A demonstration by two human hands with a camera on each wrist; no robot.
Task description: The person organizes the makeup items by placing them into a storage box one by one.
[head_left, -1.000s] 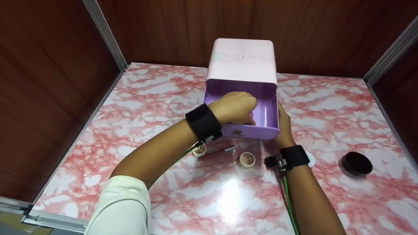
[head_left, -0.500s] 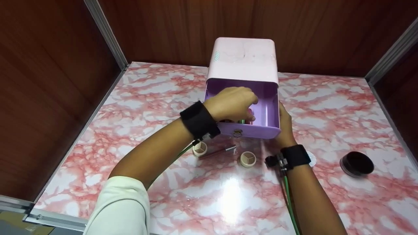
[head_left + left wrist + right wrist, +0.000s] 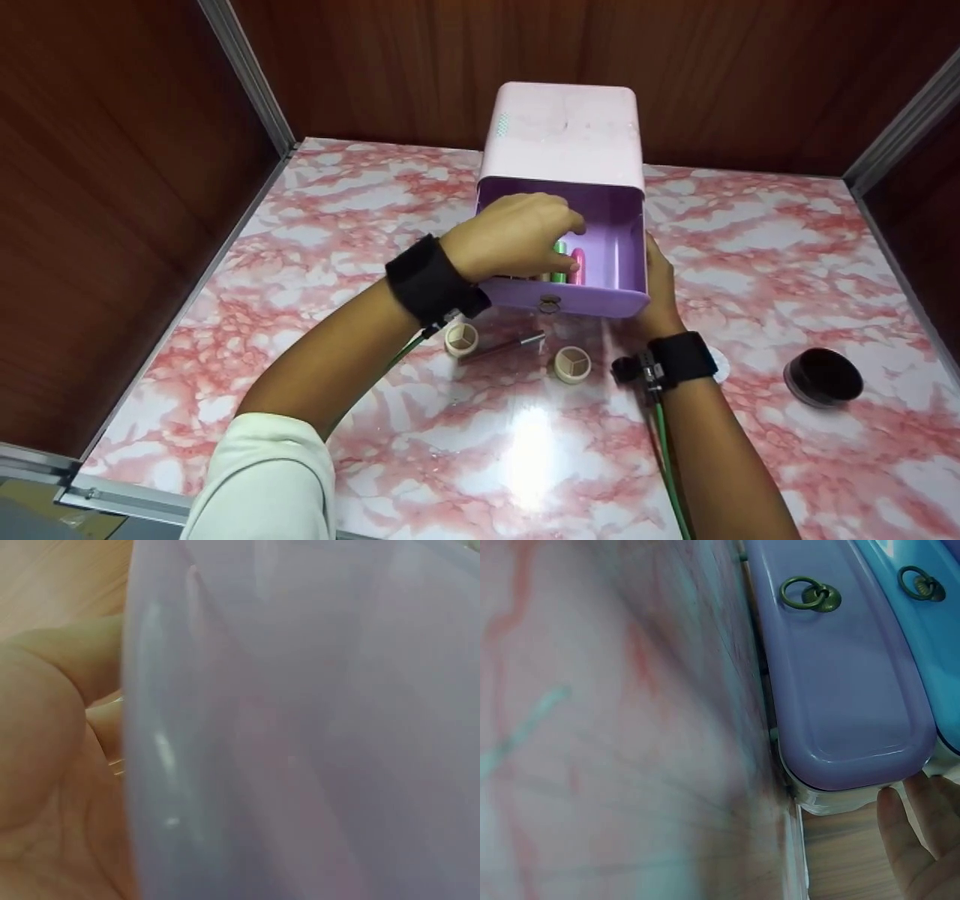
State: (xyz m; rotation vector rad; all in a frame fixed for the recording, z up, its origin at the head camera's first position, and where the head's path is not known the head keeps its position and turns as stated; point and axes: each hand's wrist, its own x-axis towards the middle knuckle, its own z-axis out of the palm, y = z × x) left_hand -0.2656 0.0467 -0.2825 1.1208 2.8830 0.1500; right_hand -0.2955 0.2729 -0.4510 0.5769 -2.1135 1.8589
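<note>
A pale pink drawer box (image 3: pixel 566 135) stands at the back with its top purple drawer (image 3: pixel 510 294) pulled out. Over the drawer's left part is my left hand (image 3: pixel 517 232), thumb and index finger apart, the other fingertips hidden. Beside the thumb lie a green tube (image 3: pixel 559 277) and a pink tube (image 3: pixel 577 277). In the left wrist view the palm (image 3: pixel 37 765) shows past the purple drawer wall. My right hand (image 3: pixel 660 292) rests against the box's right side. In the right wrist view its straight fingers (image 3: pixel 900 836) touch the edge below a lower purple drawer front (image 3: pixel 847 682).
In front of the box lie two round three-shade pots (image 3: pixel 461 340) and a dark red tube with a silver cap (image 3: pixel 531 339). A black-lidded jar (image 3: pixel 823 377) stands at the right. A white disc (image 3: pixel 720 365) is partly behind the right wrist. Wood panels enclose the marbled table (image 3: pixel 420 450).
My left hand has drawn back a little to the left and its thumb and index finger have spread, baring the green and pink tubes in the drawer. The right hand stays at the box's side.
</note>
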